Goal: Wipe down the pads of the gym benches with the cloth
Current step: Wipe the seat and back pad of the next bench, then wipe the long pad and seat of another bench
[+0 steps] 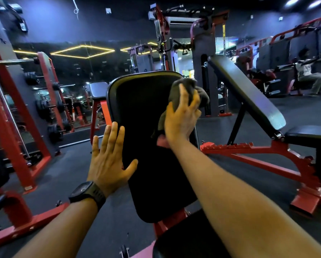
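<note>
An upright black back pad (146, 127) of a red-framed gym bench fills the middle of the view, tilted slightly away. The dark grey cloth (186, 85) is bunched against the pad's upper right corner, and part of it hangs past the right edge. The right hand (182, 120) holds it there, with spread fingers (184, 95) curled over the bundle and pressing it to the pad. The left hand (107, 164) lies flat on the pad's left edge about halfway up. Its fingers are straight and close together, the thumb is spread onto the pad face, and it grips nothing. A dark watch (87, 192) sits on that wrist. At the bottom edge of the view, below the back pad, part of the same bench's black seat pad (184, 243) shows beneath the right forearm. To the right, well apart, stands a second bench (249, 155) on a red toothed frame, with its long pad (249, 94) raised at an incline and a flat seat (308, 133) behind it. On the left a red rack (44, 108) carries black weight plates in front of a mirrored wall. Far off at the right edge a person (308, 75) sits at a machine. The floor (72, 164) is dark matting.
</note>
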Demonstrator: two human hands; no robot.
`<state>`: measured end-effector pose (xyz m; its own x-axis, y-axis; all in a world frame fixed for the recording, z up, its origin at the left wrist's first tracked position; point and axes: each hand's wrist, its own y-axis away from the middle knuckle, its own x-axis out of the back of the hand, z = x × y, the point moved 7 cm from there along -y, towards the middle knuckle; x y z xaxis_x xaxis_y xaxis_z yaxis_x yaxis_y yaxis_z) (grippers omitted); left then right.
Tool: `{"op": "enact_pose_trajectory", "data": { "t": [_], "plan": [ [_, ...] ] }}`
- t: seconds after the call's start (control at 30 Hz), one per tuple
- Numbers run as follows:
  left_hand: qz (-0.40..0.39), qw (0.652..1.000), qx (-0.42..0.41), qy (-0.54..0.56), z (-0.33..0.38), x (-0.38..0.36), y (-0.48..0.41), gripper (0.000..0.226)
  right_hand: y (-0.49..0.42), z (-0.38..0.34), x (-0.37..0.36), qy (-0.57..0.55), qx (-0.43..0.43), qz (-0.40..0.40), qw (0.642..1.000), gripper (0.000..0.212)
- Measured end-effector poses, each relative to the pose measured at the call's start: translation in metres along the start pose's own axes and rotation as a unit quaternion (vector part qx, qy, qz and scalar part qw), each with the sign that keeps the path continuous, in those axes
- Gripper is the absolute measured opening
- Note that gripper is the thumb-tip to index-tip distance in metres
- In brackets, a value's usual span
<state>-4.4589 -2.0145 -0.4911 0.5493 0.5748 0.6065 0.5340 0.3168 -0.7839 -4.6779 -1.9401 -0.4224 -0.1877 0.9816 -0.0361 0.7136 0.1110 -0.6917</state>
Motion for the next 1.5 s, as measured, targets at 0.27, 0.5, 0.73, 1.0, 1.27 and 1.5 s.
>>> {"op": "enact_pose_trajectory", "data": {
  "t": [0.27, 0.5, 0.73, 1.0, 1.27, 1.5],
  "plan": [
    [0.186, 0.949, 0.071, 0.244, -0.012, 0.046, -0.036, 0.055, 0.063, -0.073, -0.016, -0.109, 0.125, -0.061, 0.984, 0.051],
    [0.176, 0.867, 0.105, 0.454, -0.07, 0.099, -0.098, 0.059, 0.055, -0.175, -0.051, -0.168, 0.144, -0.082, 0.972, 0.039],
    [0.108, 0.853, 0.175, 0.479, -0.137, 0.207, -0.194, 0.04, -0.012, -0.278, -0.102, -0.278, -0.028, -0.122, 0.953, 0.056],
    [0.088, 0.855, 0.263, 0.438, -0.23, 0.298, -0.288, 0.041, -0.07, -0.394, -0.163, -0.302, -0.106, -0.271, 0.908, 0.033],
    [0.063, 0.824, 0.295, 0.479, -0.303, 0.318, -0.348, 0.035, -0.101, -0.441, -0.244, -0.336, -0.294, -0.417, 0.792, 0.074],
    [0.033, 0.844, 0.266, 0.465, -0.316, 0.262, -0.397, 0.019, -0.137, -0.404, -0.286, -0.366, -0.286, -0.31, 0.83, 0.042]
  ]
}}
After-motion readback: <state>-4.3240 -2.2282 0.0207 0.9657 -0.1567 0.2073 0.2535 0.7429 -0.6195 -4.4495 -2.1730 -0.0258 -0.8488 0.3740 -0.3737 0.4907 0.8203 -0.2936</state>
